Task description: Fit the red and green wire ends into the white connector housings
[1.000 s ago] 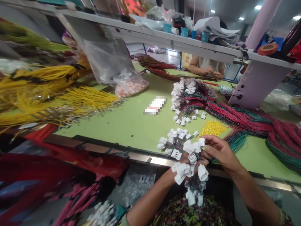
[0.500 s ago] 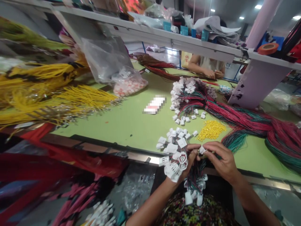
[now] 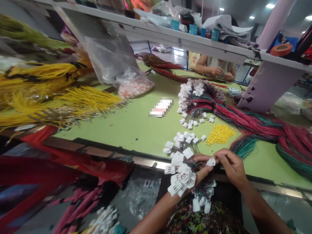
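My left hand point(image 3: 201, 172) grips a bundle of coloured wires ending in white plastic connectors point(image 3: 181, 174), with the connectors fanning out above and to the left of it. Further connectors point(image 3: 201, 204) hang below the hand on their wires. My right hand point(image 3: 231, 165) is close beside it, its thumb and fingers pinching one small white connector point(image 3: 211, 161) at the bundle's right side. The wires inside my left fist are hidden.
A green workbench point(image 3: 136, 130) holds loose white connectors, a long red-and-green wire bundle point(image 3: 258, 122), a yellow parts pile point(image 3: 220, 135) and yellow wire bunches point(image 3: 85, 100). A co-worker's hands point(image 3: 221, 73) work beyond a white shelf point(image 3: 195, 42).
My right hand has moved from spread against the bundle to pinching a small white connector. The connector cluster has shifted into my left fist, and the two hands sit closer together.
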{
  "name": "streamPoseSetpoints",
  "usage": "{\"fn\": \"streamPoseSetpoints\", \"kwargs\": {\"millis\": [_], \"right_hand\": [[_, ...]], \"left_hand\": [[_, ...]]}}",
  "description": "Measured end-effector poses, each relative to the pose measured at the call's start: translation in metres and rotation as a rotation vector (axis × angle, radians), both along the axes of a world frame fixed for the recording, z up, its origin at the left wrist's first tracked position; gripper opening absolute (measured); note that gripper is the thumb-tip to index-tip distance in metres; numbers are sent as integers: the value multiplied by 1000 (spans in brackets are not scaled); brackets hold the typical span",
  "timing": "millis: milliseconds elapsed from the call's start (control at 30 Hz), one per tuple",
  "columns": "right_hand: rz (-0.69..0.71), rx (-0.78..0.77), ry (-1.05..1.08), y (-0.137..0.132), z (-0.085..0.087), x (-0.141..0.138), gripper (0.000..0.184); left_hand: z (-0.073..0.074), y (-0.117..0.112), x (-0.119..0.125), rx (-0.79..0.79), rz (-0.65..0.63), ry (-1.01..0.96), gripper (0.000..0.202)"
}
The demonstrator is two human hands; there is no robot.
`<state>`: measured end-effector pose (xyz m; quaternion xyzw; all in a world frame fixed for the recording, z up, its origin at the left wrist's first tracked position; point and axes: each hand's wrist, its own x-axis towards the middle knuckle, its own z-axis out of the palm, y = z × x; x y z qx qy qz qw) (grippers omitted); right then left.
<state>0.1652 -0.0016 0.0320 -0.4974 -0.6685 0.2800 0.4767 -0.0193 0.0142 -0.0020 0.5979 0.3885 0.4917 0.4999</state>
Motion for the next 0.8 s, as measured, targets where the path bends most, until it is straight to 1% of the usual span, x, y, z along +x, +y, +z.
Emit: {"fn": "streamPoseSetpoints", "kwargs": {"millis": [33, 67, 133, 233, 400, 533, 633, 800], "right_hand": [[-46, -44, -22, 9, -4, 5, 16], [-79, -59, -101, 18, -8, 9, 13], [-73, -75, -318, 36, -16, 16, 11], [-38, -106, -468, 54, -22, 17, 12], [-33, -156, -572, 65, -21, 7, 8], [-42, -174, -620, 71, -21, 4, 10], [-35, -181, -629, 71, -21, 8, 13], [-3, -194, -581, 61, -20, 22, 13]], "left_hand": [[-2, 0, 2, -4, 9, 3, 17], [-4, 1, 4, -22, 15, -5, 18], [-7, 1, 7, -77, 13, -36, 21], [-6, 0, 9, -145, -5, -73, 21], [0, 1, 7, -179, -27, -119, 23], [-1, 2, 6, -236, -54, -120, 28], [-2, 2, 5, -260, -51, -126, 28], [1, 2, 5, -298, -42, -178, 24]]}}
